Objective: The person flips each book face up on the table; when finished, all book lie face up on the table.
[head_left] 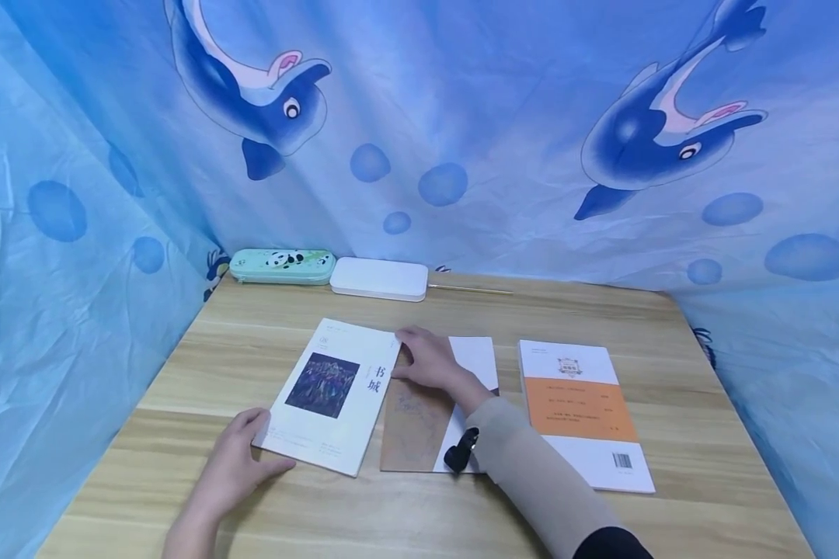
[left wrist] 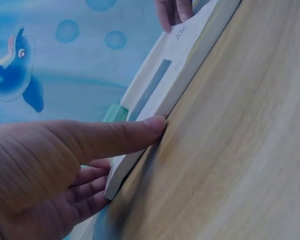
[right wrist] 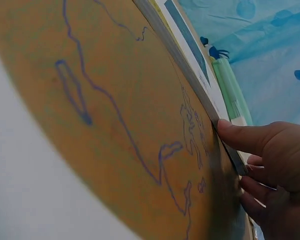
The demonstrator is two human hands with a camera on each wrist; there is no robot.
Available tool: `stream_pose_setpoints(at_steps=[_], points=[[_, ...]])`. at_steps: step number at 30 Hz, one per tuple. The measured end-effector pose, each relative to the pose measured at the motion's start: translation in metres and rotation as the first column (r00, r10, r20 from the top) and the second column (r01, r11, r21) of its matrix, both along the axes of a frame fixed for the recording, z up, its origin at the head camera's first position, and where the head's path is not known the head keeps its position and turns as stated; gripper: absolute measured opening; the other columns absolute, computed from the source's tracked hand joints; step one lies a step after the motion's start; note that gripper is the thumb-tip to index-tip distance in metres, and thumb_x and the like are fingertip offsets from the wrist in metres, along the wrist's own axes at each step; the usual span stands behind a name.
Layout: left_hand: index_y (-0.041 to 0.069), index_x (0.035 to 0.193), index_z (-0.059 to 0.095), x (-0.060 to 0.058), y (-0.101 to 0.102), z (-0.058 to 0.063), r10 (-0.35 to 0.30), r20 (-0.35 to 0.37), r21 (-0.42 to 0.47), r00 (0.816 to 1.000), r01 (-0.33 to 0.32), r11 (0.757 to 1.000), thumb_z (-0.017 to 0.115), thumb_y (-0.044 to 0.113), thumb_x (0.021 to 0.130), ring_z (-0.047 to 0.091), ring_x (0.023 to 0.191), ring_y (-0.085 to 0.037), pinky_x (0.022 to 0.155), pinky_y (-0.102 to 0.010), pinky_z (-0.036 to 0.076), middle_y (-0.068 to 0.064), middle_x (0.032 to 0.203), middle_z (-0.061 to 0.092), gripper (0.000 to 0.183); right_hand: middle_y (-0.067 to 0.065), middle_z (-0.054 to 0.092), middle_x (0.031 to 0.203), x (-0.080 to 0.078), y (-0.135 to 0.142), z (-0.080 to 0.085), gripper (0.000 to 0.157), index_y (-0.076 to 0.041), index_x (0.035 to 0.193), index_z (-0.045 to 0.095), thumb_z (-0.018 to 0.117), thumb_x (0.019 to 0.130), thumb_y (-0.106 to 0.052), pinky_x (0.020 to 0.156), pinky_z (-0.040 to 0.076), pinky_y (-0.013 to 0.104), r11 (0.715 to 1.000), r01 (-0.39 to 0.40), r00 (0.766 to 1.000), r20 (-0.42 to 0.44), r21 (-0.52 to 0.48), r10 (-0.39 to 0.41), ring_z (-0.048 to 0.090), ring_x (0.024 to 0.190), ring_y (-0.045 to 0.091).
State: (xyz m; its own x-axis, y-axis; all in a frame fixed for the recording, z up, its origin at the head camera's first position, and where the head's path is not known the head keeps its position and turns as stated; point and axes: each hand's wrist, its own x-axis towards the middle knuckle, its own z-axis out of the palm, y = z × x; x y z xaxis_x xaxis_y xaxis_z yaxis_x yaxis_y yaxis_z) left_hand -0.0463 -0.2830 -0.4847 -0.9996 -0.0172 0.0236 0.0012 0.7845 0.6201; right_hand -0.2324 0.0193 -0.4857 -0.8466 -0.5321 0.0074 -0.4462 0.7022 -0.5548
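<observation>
A white book [head_left: 328, 396] with a dark picture and Chinese characters on its cover is slanted on the left side of the table. My left hand [head_left: 231, 466] grips its lower left corner, thumb along the bottom edge and fingers at the left side. At the upper right corner my right hand [head_left: 429, 361] holds the same book, its thumb [right wrist: 235, 132] against the side edge. Beneath my right hand and forearm lies a brown and white book [head_left: 412, 427], partly hidden by them. Farther right lies a white book with an orange band [head_left: 580, 407].
Along the back of the wooden table [head_left: 699, 450] stand a green panda pencil case [head_left: 283, 266] and a white case [head_left: 380, 279]. A thin gold-coloured stick [head_left: 471, 290] lies beside them. A blue dolphin-print curtain [head_left: 503, 116] encloses the back and sides.
</observation>
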Motion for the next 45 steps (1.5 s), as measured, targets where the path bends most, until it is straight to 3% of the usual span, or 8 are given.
stream_pose_setpoints(at_steps=[9, 17, 22, 27, 30, 38, 42, 45], points=[[-0.019, 0.128, 0.056, 0.003, -0.007, -0.002, 0.011, -0.065, -0.024, 0.998, -0.012, 1.0, 0.096, 0.021, 0.064, 0.055, 0.115, -0.049, 0.1, -0.062, 0.044, -0.032, 0.127, 0.055, 0.085, 0.006, 0.052, 0.148, -0.005, -0.005, 0.001, 0.072, -0.016, 0.145, 0.053, 0.082, 0.085, -0.042, 0.116, 0.036, 0.042, 0.997, 0.016, 1.0, -0.025, 0.08, -0.014, 0.045, 0.139, 0.025], [-0.019, 0.127, 0.058, 0.004, -0.01, -0.002, 0.026, -0.053, -0.052, 0.998, -0.029, 0.998, 0.096, 0.021, 0.064, 0.061, 0.101, -0.036, 0.087, -0.05, 0.052, -0.025, 0.116, 0.06, 0.083, 0.01, 0.052, 0.149, -0.012, -0.012, 0.001, 0.073, -0.01, 0.146, 0.052, 0.083, 0.085, -0.033, 0.117, 0.036, 0.039, 0.999, -0.031, 0.999, 0.028, 0.018, 0.031, 0.045, 0.14, 0.027], [-0.017, 0.124, 0.061, 0.008, -0.012, 0.0, 0.038, -0.062, -0.046, 0.997, -0.041, 0.998, 0.096, 0.02, 0.063, 0.061, 0.098, -0.03, 0.081, -0.041, 0.053, -0.021, 0.115, 0.061, 0.079, 0.006, 0.058, 0.141, -0.015, -0.021, 0.001, 0.062, -0.012, 0.14, 0.058, 0.084, 0.085, -0.03, 0.113, 0.04, 0.035, 0.997, -0.071, 0.997, 0.022, -0.001, 0.071, 0.051, 0.134, 0.023], [-0.017, 0.123, 0.062, 0.014, -0.018, -0.002, 0.052, -0.088, -0.042, 0.995, -0.055, 0.998, 0.097, 0.018, 0.063, 0.061, 0.102, -0.036, 0.087, -0.05, 0.052, -0.024, 0.115, 0.06, 0.078, 0.005, 0.053, 0.149, -0.016, -0.032, 0.002, 0.064, -0.013, 0.145, 0.053, 0.079, 0.09, -0.034, 0.118, 0.034, 0.032, 0.991, -0.133, 0.991, 0.014, 0.03, 0.133, 0.045, 0.14, 0.021], [-0.016, 0.122, 0.063, 0.018, -0.022, -0.001, 0.061, -0.099, -0.051, 0.993, -0.066, 0.997, 0.097, 0.017, 0.063, 0.062, 0.101, -0.037, 0.085, -0.05, 0.051, -0.024, 0.114, 0.061, 0.076, 0.005, 0.047, 0.155, -0.015, -0.038, 0.002, 0.067, -0.015, 0.15, 0.048, 0.075, 0.092, -0.037, 0.12, 0.029, 0.032, 0.985, -0.163, 0.987, 0.008, 0.058, 0.163, 0.039, 0.145, 0.022], [-0.016, 0.125, 0.06, 0.016, -0.024, 0.0, 0.047, -0.092, -0.047, 0.995, -0.051, 0.998, 0.097, 0.025, 0.063, 0.06, 0.104, -0.042, 0.09, -0.058, 0.049, -0.027, 0.116, 0.059, 0.083, 0.011, 0.037, 0.16, -0.013, -0.032, -0.002, 0.07, -0.014, 0.153, 0.044, 0.07, 0.095, -0.044, 0.122, 0.026, 0.037, 0.989, -0.133, 0.991, -0.017, 0.067, 0.135, 0.032, 0.149, 0.026], [-0.017, 0.131, 0.056, 0.013, -0.021, 0.003, 0.064, -0.068, -0.077, 0.996, -0.069, 0.995, 0.091, 0.038, 0.073, 0.056, 0.11, -0.048, 0.095, -0.064, 0.045, -0.032, 0.121, 0.055, 0.086, 0.011, 0.035, 0.161, -0.011, -0.022, -0.001, 0.07, -0.015, 0.155, 0.042, 0.068, 0.096, -0.043, 0.122, 0.026, 0.038, 0.993, -0.115, 0.993, 0.006, 0.019, 0.115, 0.03, 0.15, 0.026], [-0.019, 0.133, 0.052, 0.007, -0.016, 0.006, 0.079, -0.102, -0.093, 0.992, -0.089, 0.992, 0.085, 0.039, 0.082, 0.052, 0.115, -0.053, 0.098, -0.067, 0.041, -0.036, 0.127, 0.052, 0.084, 0.008, 0.036, 0.161, -0.01, -0.011, 0.0, 0.07, -0.016, 0.155, 0.041, 0.069, 0.096, -0.041, 0.122, 0.027, 0.038, 0.996, -0.089, 0.996, 0.014, -0.002, 0.09, 0.031, 0.149, 0.025]])
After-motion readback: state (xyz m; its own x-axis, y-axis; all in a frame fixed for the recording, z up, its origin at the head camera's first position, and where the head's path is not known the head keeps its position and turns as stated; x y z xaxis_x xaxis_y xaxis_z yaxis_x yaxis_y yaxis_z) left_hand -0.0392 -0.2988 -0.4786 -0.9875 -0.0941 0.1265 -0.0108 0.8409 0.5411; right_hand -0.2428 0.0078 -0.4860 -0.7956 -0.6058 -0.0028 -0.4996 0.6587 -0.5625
